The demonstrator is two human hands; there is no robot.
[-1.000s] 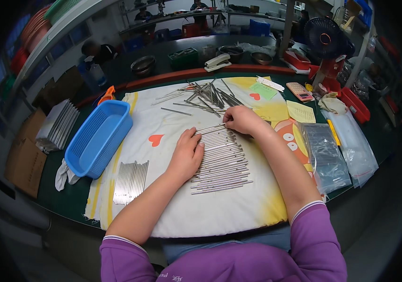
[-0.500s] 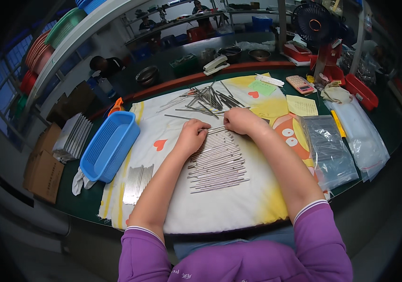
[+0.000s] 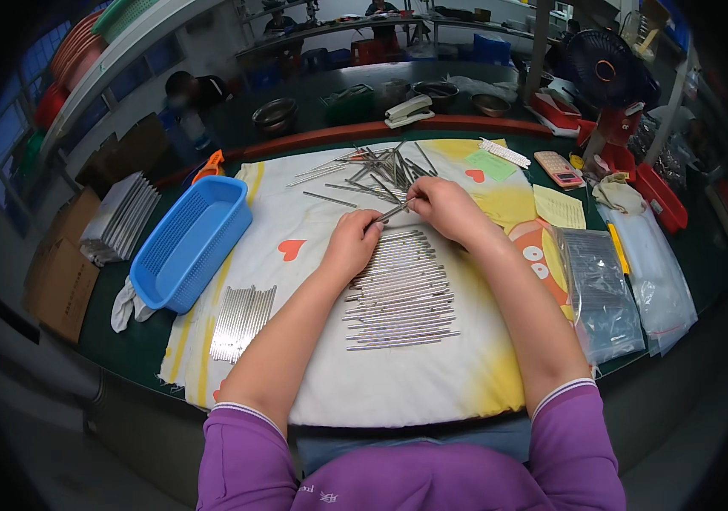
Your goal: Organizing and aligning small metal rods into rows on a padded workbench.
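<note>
Near the centre of the frame, both hands grip a thin metal rod (image 3: 395, 211) held above the cloth: the left hand (image 3: 352, 243) has its lower-left end in closed fingers, and the right hand (image 3: 444, 207) pinches it towards the upper right. Just below the hands, a row of rods (image 3: 402, 294) lies side by side down the middle of the white and yellow cloth (image 3: 338, 383), which covers much of the green table (image 3: 130, 345). Beyond the hands, at upper centre, a loose heap of rods (image 3: 388, 170) points in many directions. A smaller, neat group of rods (image 3: 242, 324) lies at lower left, beside the left forearm.

Left of the cloth, a blue basket (image 3: 216, 255) stands with its perforated inside visible. At right, a clear plastic bag (image 3: 607, 319) holds grey, closely lined pieces too blurred to identify. A red bin (image 3: 660, 200) sits at upper right. At upper centre, a metal bowl (image 3: 490, 106) and a green container (image 3: 349, 104) stand farther back; the latter's contents are too dark to tell.
</note>
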